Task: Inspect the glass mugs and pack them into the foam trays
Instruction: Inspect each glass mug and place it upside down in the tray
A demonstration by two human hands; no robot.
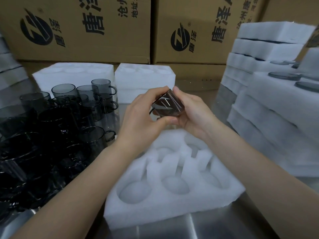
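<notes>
Steel tabletop [224, 226] under foam tray [172, 204]; left hand [143, 116], right hand [195, 111] tight around smoky mug [165, 105], handle mostly hidden.

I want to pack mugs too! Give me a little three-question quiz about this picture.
1. True or false: the foam tray below the left hand and right hand is full of mugs.
2. Who holds the glass mug? A) left hand alone B) right hand alone C) both hands
3. Fill in: the waiting mugs stand on the person's ____ side.

Key: 1 false, its pockets are empty; 2 C; 3 left.
</notes>
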